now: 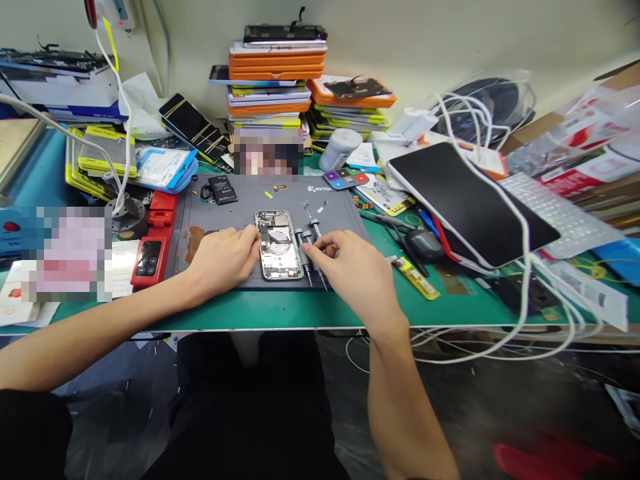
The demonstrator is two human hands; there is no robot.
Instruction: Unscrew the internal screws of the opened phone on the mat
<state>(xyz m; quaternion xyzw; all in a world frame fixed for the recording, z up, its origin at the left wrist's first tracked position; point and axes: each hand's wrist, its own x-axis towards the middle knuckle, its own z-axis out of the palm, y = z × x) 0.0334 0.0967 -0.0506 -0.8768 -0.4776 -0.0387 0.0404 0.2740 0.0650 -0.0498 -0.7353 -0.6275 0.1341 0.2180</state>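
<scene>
An opened phone (280, 250) lies on the grey work mat (245, 200), its inner parts and round coil showing. My left hand (227, 255) rests at the phone's left edge with its fingers curled in against it; the fingertips are partly hidden. Two slim screwdrivers (305, 256) lie side by side just right of the phone, tips toward me. My right hand (353, 270) is over them, thumb and bent fingers closed on the right-hand screwdriver (315, 230). Small loose parts (314, 217) lie above the screwdrivers. A black phone battery (223, 190) lies at the mat's upper left.
A red device with a display (150, 259) stands left of the mat. Stacked orange and yellow boxes (275, 67) rise behind it. To the right are a large black-screened tablet (470, 200), a white cable (526, 267) and a yellow packet (417, 278). The green table's front edge (280, 327) is close to me.
</scene>
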